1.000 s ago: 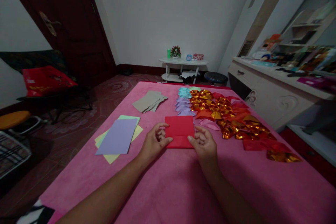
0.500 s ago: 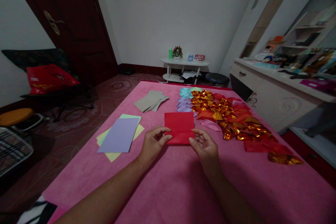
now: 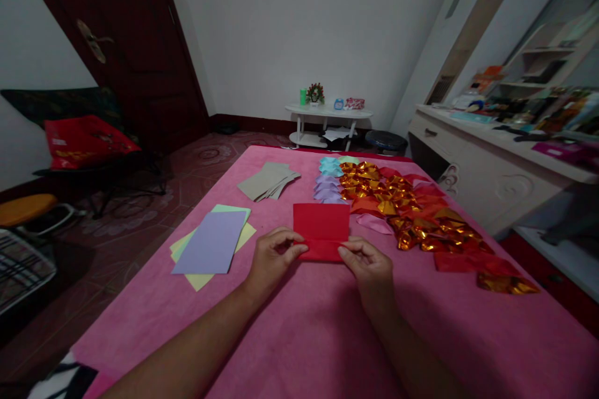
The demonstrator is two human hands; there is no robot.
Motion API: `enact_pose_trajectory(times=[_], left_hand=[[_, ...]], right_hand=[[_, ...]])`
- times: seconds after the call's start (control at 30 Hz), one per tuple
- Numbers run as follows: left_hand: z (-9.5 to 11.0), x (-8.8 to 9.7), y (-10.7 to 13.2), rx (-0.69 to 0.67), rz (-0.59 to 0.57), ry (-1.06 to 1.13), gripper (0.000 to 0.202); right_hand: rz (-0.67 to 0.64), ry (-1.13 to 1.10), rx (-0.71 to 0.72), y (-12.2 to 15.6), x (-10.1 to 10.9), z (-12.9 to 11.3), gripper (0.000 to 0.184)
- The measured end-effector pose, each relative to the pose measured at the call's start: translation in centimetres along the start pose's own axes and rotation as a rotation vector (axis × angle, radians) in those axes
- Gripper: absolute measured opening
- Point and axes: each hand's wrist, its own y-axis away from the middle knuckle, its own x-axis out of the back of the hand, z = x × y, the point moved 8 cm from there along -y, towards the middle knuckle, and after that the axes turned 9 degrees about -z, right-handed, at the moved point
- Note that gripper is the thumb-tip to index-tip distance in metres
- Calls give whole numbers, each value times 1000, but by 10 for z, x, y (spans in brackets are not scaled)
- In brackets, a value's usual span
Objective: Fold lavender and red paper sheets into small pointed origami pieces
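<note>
A sheet of red paper [image 3: 321, 222], creased across its lower part with the near edge folded up, is held just over the pink cloth. My left hand [image 3: 278, 255] pinches its left edge at the fold between thumb and fingers. On the opposite edge my right hand [image 3: 367, 262] grips it the same way, thumb on the near side. Left of my hands lies a fanned stack of purple, green and yellow paper sheets [image 3: 213, 243]. Farther back is a loose pile of grey paper sheets [image 3: 266, 181]. Folded gold and red paper pieces [image 3: 421, 218] lie in rows to the right.
The table has a pink cloth [image 3: 299, 336]. Folded blue and purple paper pieces [image 3: 326, 184] lie near its far side. Beyond stand a small white table [image 3: 327, 111] and a dark round stool [image 3: 386, 140]. A white dresser [image 3: 496, 181] borders the right; a chair with a red bag [image 3: 88, 143] is left.
The near strip of the red paper is now bent up more sharply at the crease, with both hands' fingers closer around it. The view has shifted slightly.
</note>
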Motion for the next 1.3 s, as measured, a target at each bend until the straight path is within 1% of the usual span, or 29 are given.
enact_pose_trajectory(times=[0.13,0.43,0.7,0.93,1.17,1.3], left_hand=[[-3,-1,0,19,-1,31,9],[-12,-8,0,114,-61,143,16],[-10,-8,-2,114,-66,171,10],[-18,-9,1,178,-61,199,10],[-26,-12,3,208,-83,208,12],[-25,-13,3,209,-90,213,12]], right_hand=[[-3,-9,11,0,-1,-2,7],[27,-59,-15,0,4,1,8],[95,-104,-84,0,11,12,16],[108,-128,-122,0,11,13,18],[112,-35,-93,0,12,9,21],[100,-47,-93,-1,12,11,19]])
